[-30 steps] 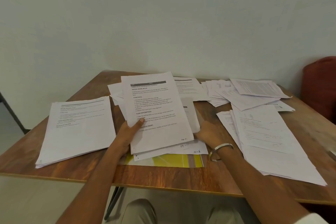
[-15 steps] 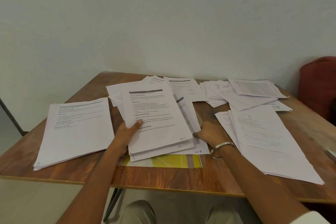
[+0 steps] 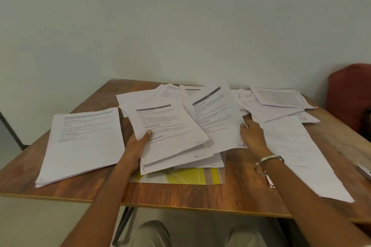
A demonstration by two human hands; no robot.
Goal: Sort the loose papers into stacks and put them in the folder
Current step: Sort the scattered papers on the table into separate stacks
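Papers cover most of the brown wooden table [image 3: 241, 192], and you sit at its near edge. Your left hand [image 3: 138, 144] grips the left edge of a white printed bundle [image 3: 168, 136], thumb pressed on the top page, fingers hidden beneath. That bundle rests on the middle of the table, over the yellow folder [image 3: 180, 175], which lies flat near the table's front edge. Your right hand [image 3: 253, 136], with a silver bangle [image 3: 268, 163] on its wrist, holds the right edge of a separate white printed sheet [image 3: 218, 118] just right of the bundle; you can see the thumb on top. At the table's left side lies 1 neat white stack [image 3: 84, 142]. Along its right side sits another white pile [image 3: 297, 150], and loose white sheets [image 3: 277, 104] fan across its far right corner.
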